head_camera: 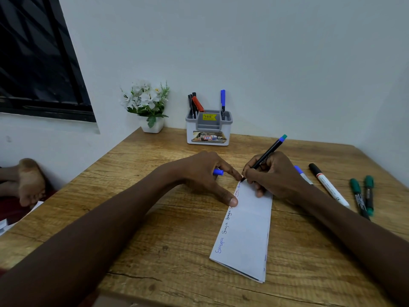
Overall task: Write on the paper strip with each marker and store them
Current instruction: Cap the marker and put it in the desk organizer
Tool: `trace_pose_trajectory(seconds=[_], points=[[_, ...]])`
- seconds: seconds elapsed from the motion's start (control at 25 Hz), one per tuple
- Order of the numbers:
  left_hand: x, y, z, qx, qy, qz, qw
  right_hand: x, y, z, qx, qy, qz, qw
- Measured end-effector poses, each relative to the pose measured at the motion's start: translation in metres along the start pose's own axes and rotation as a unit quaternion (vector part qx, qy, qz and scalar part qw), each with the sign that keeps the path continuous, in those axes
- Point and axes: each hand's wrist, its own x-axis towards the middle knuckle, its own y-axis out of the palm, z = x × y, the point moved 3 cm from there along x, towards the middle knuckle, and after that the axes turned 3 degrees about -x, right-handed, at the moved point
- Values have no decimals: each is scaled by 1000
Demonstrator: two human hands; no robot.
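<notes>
Four loose markers (328, 185): lying on surface (155, 240) right of right hand (276, 176); blue-capped one partly hidden behind it.
Organizer (209, 129): at far wall, black, red, blue markers upright inside; flower pot (152, 126) to its left.
Paper strip (247, 235): folded, white, mid-surface, handwriting along left edge.
Right fingers: curled round black marker (269, 151), tip on strip's far left corner.
Left hand (199, 171): fingers grip blue cap (218, 172), thumb presses strip's left edge.

The surface (155, 229) looks like wood, matt, with strong grain and some dark cracks. The folded paper strip (250, 235) is smooth, matt white paper. The marker holder (209, 131) at the far edge is smooth plastic with a glossy label. The white marker (329, 187) near the right edge looks like smooth, slightly shiny plastic.
</notes>
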Motion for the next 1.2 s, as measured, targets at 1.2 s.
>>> trace_pose_trajectory(seconds=[1.2], points=[[-6, -2, 3, -192, -13, -133, 972, -4, -7, -4, 180, 6, -90, 980]])
